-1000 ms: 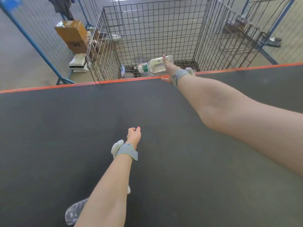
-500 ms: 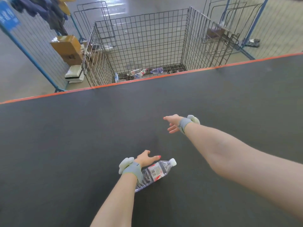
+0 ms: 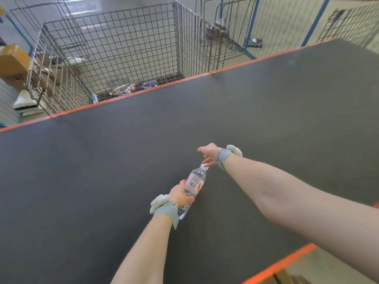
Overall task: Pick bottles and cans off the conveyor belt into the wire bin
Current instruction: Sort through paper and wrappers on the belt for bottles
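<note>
A clear plastic bottle point(image 3: 193, 184) with a red and white label is held just above the dark conveyor belt point(image 3: 102, 160), with my left hand point(image 3: 180, 196) shut around its lower body. Its white cap points away from me. My right hand point(image 3: 208, 153) hovers at the cap end with fingers spread and holds nothing. The wire bin point(image 3: 176, 37) stands beyond the belt's far orange edge, with several bottles point(image 3: 131, 88) lying on its floor.
A cardboard box point(image 3: 12, 60) and white bags sit left of the bin. More wire frames and blue posts point(image 3: 315, 19) stand behind and to the right. The belt's near orange edge point(image 3: 287, 261) runs at the lower right.
My right hand released a bottle at the bin and drew back over the belt. My left hand closed on the clear bottle and lifted it toward the right hand.
</note>
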`<state>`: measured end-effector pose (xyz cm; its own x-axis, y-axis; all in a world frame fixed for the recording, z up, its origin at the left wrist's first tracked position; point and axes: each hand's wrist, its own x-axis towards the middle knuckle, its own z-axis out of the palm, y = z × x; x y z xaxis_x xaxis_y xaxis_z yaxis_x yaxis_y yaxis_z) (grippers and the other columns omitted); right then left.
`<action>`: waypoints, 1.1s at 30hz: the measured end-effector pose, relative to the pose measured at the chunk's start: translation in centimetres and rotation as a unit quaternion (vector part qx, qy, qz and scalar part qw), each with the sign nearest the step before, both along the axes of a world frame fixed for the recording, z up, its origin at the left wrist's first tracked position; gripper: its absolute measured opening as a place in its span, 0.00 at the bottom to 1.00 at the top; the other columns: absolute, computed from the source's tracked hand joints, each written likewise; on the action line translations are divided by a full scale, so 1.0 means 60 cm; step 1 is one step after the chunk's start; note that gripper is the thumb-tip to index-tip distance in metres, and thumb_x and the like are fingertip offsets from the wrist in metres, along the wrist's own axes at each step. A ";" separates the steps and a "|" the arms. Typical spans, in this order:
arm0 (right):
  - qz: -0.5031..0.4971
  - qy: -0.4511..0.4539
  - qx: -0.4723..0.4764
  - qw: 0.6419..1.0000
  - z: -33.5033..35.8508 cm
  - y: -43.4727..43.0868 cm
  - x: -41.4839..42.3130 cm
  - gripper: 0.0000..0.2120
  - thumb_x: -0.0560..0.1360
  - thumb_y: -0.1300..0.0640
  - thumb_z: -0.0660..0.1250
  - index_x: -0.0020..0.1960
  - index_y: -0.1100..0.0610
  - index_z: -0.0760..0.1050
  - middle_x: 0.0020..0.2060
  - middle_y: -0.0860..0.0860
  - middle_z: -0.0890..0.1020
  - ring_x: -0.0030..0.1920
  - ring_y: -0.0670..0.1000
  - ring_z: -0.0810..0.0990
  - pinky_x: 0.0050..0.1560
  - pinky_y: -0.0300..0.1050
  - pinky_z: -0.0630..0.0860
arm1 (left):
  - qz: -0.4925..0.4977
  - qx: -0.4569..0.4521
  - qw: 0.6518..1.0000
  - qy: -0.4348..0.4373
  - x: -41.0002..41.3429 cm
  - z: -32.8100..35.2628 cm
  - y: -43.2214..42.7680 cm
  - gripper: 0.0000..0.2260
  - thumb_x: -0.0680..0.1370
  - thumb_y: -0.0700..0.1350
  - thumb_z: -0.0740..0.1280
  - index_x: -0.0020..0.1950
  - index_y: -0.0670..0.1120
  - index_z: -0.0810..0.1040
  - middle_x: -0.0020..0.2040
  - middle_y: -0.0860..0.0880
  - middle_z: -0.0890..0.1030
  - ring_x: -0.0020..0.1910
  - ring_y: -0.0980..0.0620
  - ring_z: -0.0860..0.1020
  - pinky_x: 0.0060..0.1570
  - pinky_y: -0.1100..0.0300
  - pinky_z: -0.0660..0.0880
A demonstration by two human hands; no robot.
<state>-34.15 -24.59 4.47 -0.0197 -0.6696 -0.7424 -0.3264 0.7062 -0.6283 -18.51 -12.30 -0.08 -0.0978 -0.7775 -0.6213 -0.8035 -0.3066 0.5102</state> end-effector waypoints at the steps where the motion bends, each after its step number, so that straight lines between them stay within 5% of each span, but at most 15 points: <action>1: -0.009 0.000 -0.001 1.000 0.000 -0.003 -0.008 0.25 0.79 0.54 0.62 0.71 0.63 0.60 0.63 0.61 0.72 0.47 0.58 0.81 0.46 0.52 0.81 | 0.043 -0.001 0.998 0.034 -0.005 0.000 -0.010 0.31 0.71 0.47 0.72 0.71 0.47 0.63 0.64 0.46 0.76 0.62 0.45 0.76 0.62 0.51 0.73; 5: -0.012 0.006 -0.016 1.000 0.005 -0.029 -0.008 0.26 0.79 0.54 0.61 0.73 0.63 0.57 0.65 0.61 0.70 0.57 0.61 0.79 0.47 0.53 0.78 | 0.262 0.032 0.946 0.188 -0.001 0.027 -0.047 0.26 0.75 0.48 0.70 0.69 0.44 0.63 0.62 0.45 0.75 0.52 0.46 0.78 0.51 0.52 0.77; 10: 0.000 -0.009 -0.027 1.000 0.009 -0.082 0.040 0.28 0.79 0.53 0.62 0.74 0.62 0.56 0.65 0.60 0.71 0.53 0.59 0.79 0.47 0.52 0.79 | 0.413 0.088 0.866 0.269 0.067 0.053 -0.106 0.29 0.77 0.56 0.65 0.70 0.41 0.62 0.55 0.42 0.76 0.43 0.44 0.79 0.35 0.51 0.78; 14: 0.024 -0.026 -0.032 0.999 0.026 -0.158 0.115 0.29 0.79 0.53 0.62 0.74 0.61 0.55 0.52 0.59 0.74 0.50 0.58 0.79 0.48 0.51 0.79 | 0.472 0.075 0.830 0.287 0.170 0.082 -0.206 0.31 0.77 0.57 0.64 0.73 0.42 0.60 0.64 0.40 0.72 0.55 0.38 0.77 0.38 0.48 0.79; 17: 0.029 -0.020 -0.054 0.998 0.050 -0.239 0.189 0.29 0.78 0.53 0.61 0.74 0.60 0.55 0.49 0.58 0.74 0.53 0.59 0.81 0.54 0.54 0.80 | 0.508 0.001 0.806 0.303 0.272 0.154 -0.356 0.33 0.78 0.60 0.62 0.76 0.45 0.57 0.71 0.41 0.67 0.65 0.38 0.73 0.56 0.44 0.76; 20: 0.048 -0.028 -0.107 0.993 0.092 -0.314 0.259 0.28 0.78 0.54 0.60 0.74 0.59 0.54 0.56 0.58 0.72 0.53 0.59 0.81 0.54 0.55 0.80 | 0.452 -0.076 0.831 0.315 0.355 0.236 -0.490 0.34 0.80 0.56 0.61 0.79 0.45 0.49 0.77 0.43 0.57 0.75 0.41 0.60 0.72 0.43 0.62; 23: 0.076 -0.044 -0.145 0.986 0.132 -0.369 0.332 0.26 0.80 0.54 0.60 0.73 0.59 0.55 0.64 0.58 0.71 0.53 0.59 0.80 0.52 0.55 0.79 | 0.410 -0.105 0.859 0.288 0.381 0.283 -0.555 0.35 0.78 0.62 0.60 0.78 0.47 0.52 0.77 0.48 0.58 0.74 0.43 0.61 0.69 0.45 0.65; 26: 0.110 -0.034 -0.164 0.980 0.150 -0.388 0.384 0.26 0.79 0.54 0.61 0.73 0.59 0.56 0.64 0.59 0.71 0.55 0.60 0.81 0.50 0.55 0.79 | 0.400 -0.073 0.875 0.260 0.370 0.269 -0.555 0.37 0.79 0.62 0.57 0.79 0.49 0.40 0.79 0.46 0.51 0.76 0.41 0.57 0.71 0.40 0.60; 31: 0.139 -0.010 -0.163 0.977 0.139 -0.339 0.393 0.28 0.79 0.54 0.61 0.75 0.58 0.55 0.66 0.58 0.70 0.49 0.58 0.81 0.41 0.50 0.79 | 0.405 -0.009 0.891 0.207 0.389 0.196 -0.467 0.32 0.80 0.60 0.56 0.78 0.45 0.52 0.77 0.40 0.58 0.74 0.41 0.62 0.68 0.40 0.64; 33: 0.127 -0.002 -0.150 0.981 0.126 -0.307 0.374 0.28 0.79 0.54 0.61 0.75 0.58 0.55 0.66 0.58 0.70 0.52 0.59 0.82 0.44 0.53 0.80 | 0.412 0.004 0.888 0.203 0.385 0.178 -0.419 0.31 0.81 0.59 0.56 0.78 0.44 0.53 0.76 0.40 0.59 0.74 0.41 0.63 0.68 0.41 0.64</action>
